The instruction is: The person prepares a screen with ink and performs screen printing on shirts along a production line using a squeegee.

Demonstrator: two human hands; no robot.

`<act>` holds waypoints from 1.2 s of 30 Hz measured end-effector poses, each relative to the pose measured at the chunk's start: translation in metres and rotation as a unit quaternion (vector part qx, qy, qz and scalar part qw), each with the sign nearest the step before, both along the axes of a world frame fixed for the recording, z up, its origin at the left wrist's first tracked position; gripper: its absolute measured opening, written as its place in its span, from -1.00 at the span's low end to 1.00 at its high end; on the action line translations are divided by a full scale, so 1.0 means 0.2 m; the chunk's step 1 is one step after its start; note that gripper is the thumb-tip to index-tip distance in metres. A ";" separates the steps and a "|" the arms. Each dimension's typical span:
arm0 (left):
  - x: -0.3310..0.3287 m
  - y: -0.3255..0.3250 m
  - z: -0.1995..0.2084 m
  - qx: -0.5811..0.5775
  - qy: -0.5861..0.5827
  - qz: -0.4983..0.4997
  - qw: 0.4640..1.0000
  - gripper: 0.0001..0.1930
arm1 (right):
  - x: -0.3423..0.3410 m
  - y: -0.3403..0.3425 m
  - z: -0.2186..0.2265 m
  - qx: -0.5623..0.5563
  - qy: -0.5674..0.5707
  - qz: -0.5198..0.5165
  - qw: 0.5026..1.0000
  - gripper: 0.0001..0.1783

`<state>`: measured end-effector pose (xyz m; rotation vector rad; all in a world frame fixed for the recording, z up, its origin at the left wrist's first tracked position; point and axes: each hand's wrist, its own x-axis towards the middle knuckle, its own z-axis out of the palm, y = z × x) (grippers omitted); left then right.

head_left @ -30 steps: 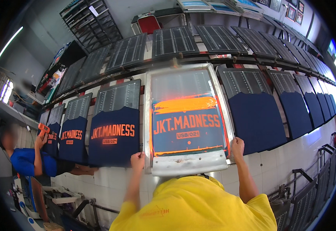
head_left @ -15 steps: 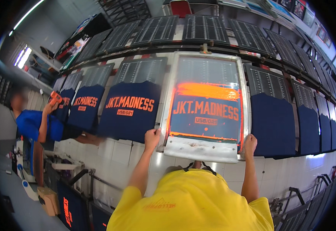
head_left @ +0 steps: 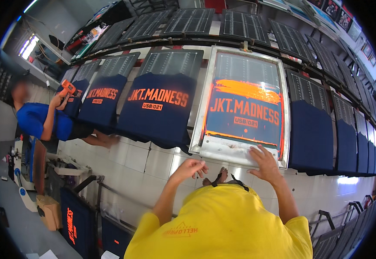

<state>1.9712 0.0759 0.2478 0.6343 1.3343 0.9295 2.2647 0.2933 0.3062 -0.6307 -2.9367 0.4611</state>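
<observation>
A metal-framed printing screen (head_left: pixel 285 108) lies over a navy shirt piece on a platen in front of me, with orange ink (head_left: pixel 246 90) smeared across its mesh. Along the frame's near end rests a wide metal squeegee (head_left: pixel 231 151). My right hand (head_left: pixel 265 164) has its fingers spread, their tips at the squeegee's right part. Off the frame's near left corner, my left hand (head_left: pixel 190 170) hovers over the floor, fingers loosely bent and apart, with nothing seen in it.
Navy shirt pieces with orange lettering (head_left: pixel 155 108) lie on platens to the left; a plain navy piece (head_left: pixel 311 138) lies to the right. A co-worker in blue (head_left: pixel 41 121) holds an orange heat gun (head_left: pixel 68 87) at far left. Behind me stand more racks (head_left: pixel 343 233) and a cardboard box (head_left: pixel 49 211).
Both hands have let go of the frame's sides. My right hand has moved inward to the squeegee, and my left has come back off the frame. The view has shifted.
</observation>
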 end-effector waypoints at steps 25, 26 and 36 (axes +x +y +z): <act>0.68 0.36 -0.51 0.042 -0.104 0.045 0.993 -0.49 | -0.35 0.57 -0.04 0.102 0.023 -0.088 0.991 -0.59; 0.68 0.37 -0.57 0.065 -0.080 0.038 0.994 -0.47 | -0.40 0.65 -0.03 0.107 0.020 -0.085 0.990 -0.59; 0.67 0.36 -0.52 0.027 -0.056 0.061 0.996 -0.49 | -0.75 1.11 0.02 0.083 -0.047 -0.143 0.985 -0.64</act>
